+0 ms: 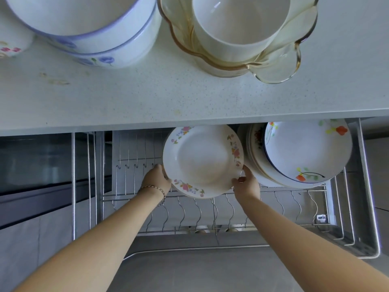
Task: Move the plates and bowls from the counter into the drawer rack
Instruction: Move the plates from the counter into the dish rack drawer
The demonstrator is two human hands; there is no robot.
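View from above over a pale speckled counter (pixel 147 98) and, below its front edge, an open drawer with a wire drawer rack (pixel 210 209). Left hand (pixel 156 179) gripping the left rim of a floral-rimmed plate (pixel 202 161); beaded bracelet (pixel 154 189) on that wrist. Right hand (pixel 246 184) gripping the lower right rim of the same plate, thumb over the edge. Plate held tilted, face toward the camera, above the rack's wavy dividers, its top edge tucked just under the counter lip; contact with the rack wires not discernible. Just to its right, a leaning stack of plates (pixel 259 165) already standing in the rack, fronted by a blue-rimmed plate with orange flowers (pixel 307 150). On the counter, far left, part of a small floral cup (pixel 12 47); beside it two nested white bowls with blue rims (pixel 113 45); to the right a scalloped amber glass dish (pixel 273 66) holding a plain white bowl (pixel 237 28). Empty divider slots to the left of and in front of the held plate. Grey floor (pixel 200 270) below the drawer front.
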